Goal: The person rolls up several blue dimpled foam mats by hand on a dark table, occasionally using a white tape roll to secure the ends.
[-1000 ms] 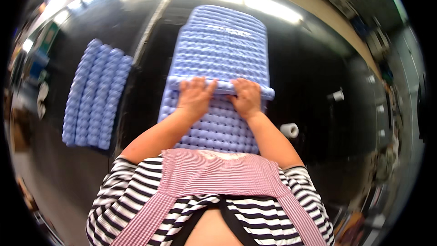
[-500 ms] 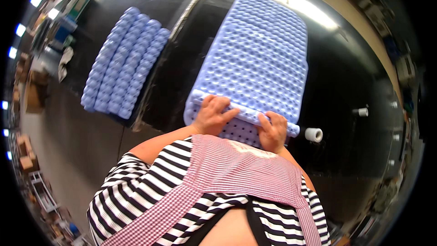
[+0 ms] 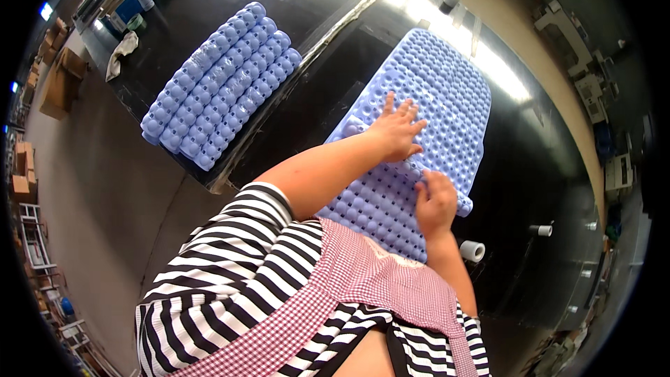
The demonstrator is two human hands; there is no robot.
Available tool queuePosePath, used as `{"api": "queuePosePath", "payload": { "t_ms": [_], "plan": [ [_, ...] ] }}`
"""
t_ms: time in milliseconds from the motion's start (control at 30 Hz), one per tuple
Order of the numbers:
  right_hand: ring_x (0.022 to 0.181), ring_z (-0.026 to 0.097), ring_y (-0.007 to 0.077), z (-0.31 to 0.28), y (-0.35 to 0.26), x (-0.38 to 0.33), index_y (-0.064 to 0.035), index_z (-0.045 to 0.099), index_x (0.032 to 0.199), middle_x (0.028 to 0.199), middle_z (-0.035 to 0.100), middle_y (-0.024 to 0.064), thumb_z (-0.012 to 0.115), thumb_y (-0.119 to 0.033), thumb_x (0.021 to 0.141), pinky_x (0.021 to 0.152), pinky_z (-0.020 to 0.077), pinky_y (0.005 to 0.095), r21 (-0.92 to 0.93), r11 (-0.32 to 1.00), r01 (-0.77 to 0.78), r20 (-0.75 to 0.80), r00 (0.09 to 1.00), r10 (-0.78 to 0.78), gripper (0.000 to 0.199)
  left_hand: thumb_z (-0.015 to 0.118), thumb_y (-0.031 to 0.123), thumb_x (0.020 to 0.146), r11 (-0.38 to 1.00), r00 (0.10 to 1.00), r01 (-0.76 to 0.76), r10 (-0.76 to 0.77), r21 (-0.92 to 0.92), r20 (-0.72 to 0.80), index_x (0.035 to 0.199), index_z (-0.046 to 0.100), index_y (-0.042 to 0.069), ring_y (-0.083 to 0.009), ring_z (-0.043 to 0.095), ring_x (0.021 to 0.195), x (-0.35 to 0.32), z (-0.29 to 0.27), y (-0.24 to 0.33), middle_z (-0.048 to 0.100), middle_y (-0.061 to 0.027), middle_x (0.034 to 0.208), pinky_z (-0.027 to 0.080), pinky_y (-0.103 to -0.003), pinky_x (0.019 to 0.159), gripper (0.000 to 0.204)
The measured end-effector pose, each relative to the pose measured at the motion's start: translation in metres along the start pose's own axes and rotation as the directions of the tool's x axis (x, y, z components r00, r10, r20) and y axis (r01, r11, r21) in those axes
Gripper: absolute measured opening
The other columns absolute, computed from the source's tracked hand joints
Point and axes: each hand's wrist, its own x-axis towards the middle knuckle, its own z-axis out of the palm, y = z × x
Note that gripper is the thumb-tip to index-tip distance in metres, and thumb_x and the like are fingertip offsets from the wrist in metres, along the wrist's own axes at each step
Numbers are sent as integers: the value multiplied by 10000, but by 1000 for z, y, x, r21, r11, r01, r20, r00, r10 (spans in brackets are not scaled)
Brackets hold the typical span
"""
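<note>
A light blue bubble-textured mat (image 3: 450,73) lies on the black table (image 3: 551,160) in front of me, a narrow rolled or folded ridge crossing its near part. Flat on it, just beyond the ridge, rests my left hand (image 3: 399,131), open with fingers spread. My right hand (image 3: 437,202) curls its fingers round the ridge near the right side. Closer to my apron, a section with rounded domes and dark holes (image 3: 373,202) shows; whether it is the same mat or another beneath, I cannot tell. The apron hides its near edge.
Several rolled or folded blue mats (image 3: 220,84) lie side by side at the left. A pale seam (image 3: 335,24) runs along the table between them and my mat. White-ended rolls (image 3: 472,250) sit along the right. A crumpled white cloth (image 3: 122,54) lies far left, near cardboard boxes (image 3: 63,84).
My left hand has left the ridge and moved forward onto the mat, its fingers spreading. More of the domed section shows near me. The view has shifted.
</note>
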Motion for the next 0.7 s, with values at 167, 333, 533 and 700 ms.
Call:
{"api": "queuePosePath", "payload": {
  "t_ms": [167, 333, 533, 700],
  "plan": [
    [1494, 333, 427, 17, -6, 13, -105, 464, 1521, 1555, 425, 244, 727, -406, 910, 1212, 210, 637, -264, 964, -25, 54, 998, 41, 730, 666, 264, 905, 981, 938, -183, 195, 69, -286, 1158, 687, 107, -315, 569, 1272, 31, 12, 1, 623, -158, 1345, 378, -487, 1107, 298],
    [1542, 251, 422, 24, 44, 73, -208, 447, 1559, 1661, 314, 188, 581, -488, 986, 1219, 193, 645, -309, 930, -197, 162, 953, 256, 651, 611, 231, 933, 990, 983, -132, 124, -52, -136, 1253, 651, 117, -315, 530, 1340, -8, 26, 37, 589, -159, 1406, 296, -551, 1167, 343],
    [1540, 264, 418, 20, 62, 109, -226, 429, 1577, 1662, 311, 199, 500, -568, 1020, 1232, 234, 573, -264, 933, -243, 206, 931, 301, 657, 641, 299, 967, 975, 970, -215, 205, -62, -132, 1605, 367, 225, -277, 326, 1541, 22, 28, 1, 424, -85, 1627, 147, -609, 1242, 699],
    [1425, 439, 410, 34, 57, 82, -127, 560, 1440, 1519, 493, 227, 558, -543, 992, 1190, 325, 523, -237, 956, -175, -22, 984, 175, 611, 685, 245, 929, 975, 978, -209, 208, -78, -14, 1572, 420, 169, -297, 407, 1480, 36, 27, -3, 478, -118, 1569, 214, -561, 1231, 700]
  ]
}}
